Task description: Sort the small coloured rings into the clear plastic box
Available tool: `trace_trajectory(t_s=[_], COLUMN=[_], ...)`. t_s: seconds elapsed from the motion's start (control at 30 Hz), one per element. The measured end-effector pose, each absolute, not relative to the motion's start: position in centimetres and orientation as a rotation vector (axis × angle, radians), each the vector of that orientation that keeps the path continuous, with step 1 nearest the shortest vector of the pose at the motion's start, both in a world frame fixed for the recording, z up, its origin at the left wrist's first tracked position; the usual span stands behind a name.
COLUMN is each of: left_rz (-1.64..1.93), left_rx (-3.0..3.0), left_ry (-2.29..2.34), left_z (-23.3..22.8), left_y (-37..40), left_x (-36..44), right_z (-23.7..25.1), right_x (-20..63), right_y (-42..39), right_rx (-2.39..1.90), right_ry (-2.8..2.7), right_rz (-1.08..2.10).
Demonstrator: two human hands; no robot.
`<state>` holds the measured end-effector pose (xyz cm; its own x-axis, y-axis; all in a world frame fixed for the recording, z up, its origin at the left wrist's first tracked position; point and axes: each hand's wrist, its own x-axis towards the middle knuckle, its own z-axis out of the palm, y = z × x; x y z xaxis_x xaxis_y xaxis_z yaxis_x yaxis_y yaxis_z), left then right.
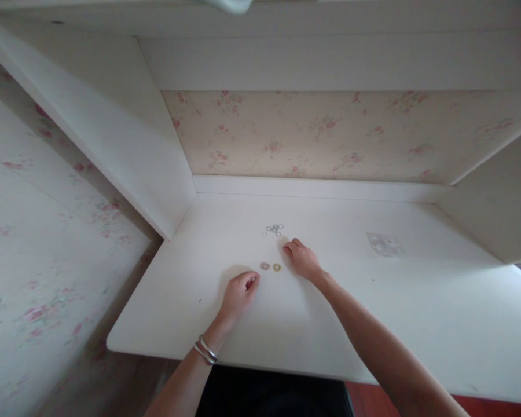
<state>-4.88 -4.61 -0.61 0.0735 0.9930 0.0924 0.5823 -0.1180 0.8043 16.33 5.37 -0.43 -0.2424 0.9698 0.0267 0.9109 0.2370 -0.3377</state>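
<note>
On the white desk lies a loose cluster of small silvery rings (pixel 274 229), several of them overlapping. Nearer to me are a pinkish ring-shaped pile (pixel 264 266) and a gold-coloured ring pile (pixel 276 267), side by side. My right hand (pixel 301 259) rests just right of these, its fingers curled together below and right of the silvery rings. Below and left of the pinkish pile, my left hand (pixel 239 292) has its thumb and fingers drawn together. Anything inside either hand is hidden or too small to name. Two silvery bangles (pixel 205 350) circle my left wrist.
A clear plastic bag (pixel 385 245) lies on the right of the white desk (pixel 451 324). Tiny dark specks dot the surface. White panels (pixel 125 127) enclose the left, right and top, with flowered wallpaper (pixel 312 136) behind. The desk's front edge runs close to my body.
</note>
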Motion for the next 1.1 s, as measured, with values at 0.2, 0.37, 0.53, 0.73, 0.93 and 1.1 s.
trace_trajectory(t_s=[0.2, 0.37, 0.53, 0.73, 0.93, 1.1], left_rz=[0.882, 0.86, 0.848, 0.848, 0.859, 0.77], left_rx=[1.795, 1.825, 1.837, 1.803, 1.814, 2.113], left_ry=[1.564, 1.564, 1.543, 1.557, 1.553, 1.552], left_z=[-0.4, -0.7, -0.8, -0.7, -0.3, 1.1], left_y=[-4.6, -4.7, -5.0, -4.9, -3.1, 1.2], left_x=[-4.9, -5.0, -4.7, -4.6, -4.2, -2.7], right_z=[0.0, -0.2, -1.1, -1.8, -2.2, -2.5], right_x=[17.8, 18.3, 17.9, 17.9, 18.9, 19.0], right_y=[2.5, 0.0, -1.1, -1.7, -1.8, -1.3], right_rx=[-1.63, -1.582, -1.589, -1.542, -1.613, -1.637], right_ry=[-2.192, -2.239, -2.305, -2.066, -1.645, -1.56], right_rz=[0.415, 0.397, 0.414, 0.424, 0.495, 0.561])
